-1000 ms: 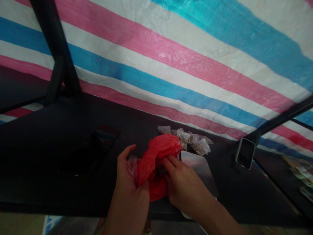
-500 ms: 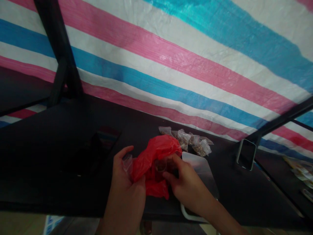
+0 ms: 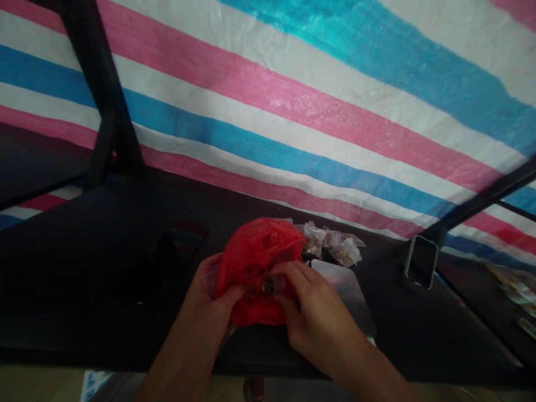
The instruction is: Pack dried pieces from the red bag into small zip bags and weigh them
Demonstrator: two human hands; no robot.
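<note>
My left hand (image 3: pixel 209 304) is closed on the left side of a red plastic bag (image 3: pixel 263 237), its thumb over the rim. A piece of clear plastic (image 3: pixel 210 277), perhaps a small bag, shows between that hand and the red bag. The mouth of the red bag faces me, with small brownish bits (image 3: pixel 250 288) inside, too dim to name. My right hand (image 3: pixel 312 301) reaches into the mouth, pinching a small clear cup (image 3: pixel 268 285) tilted on its side, its opening towards the left. Some of the right fingertips are hidden.
Several small clear zip bags (image 3: pixel 330 243) with brownish contents lie behind the red bag. A flat silvery plate (image 3: pixel 343 290) is partly under my right arm. A phone (image 3: pixel 421 262) leans at the right on the black table (image 3: pixel 125 234). Striped sheeting (image 3: pixel 259 134) hangs behind.
The red bag has been opened wider and turned, so its mouth faces me more. The cup has moved a little left and tipped within the bag; both hands keep their hold.
</note>
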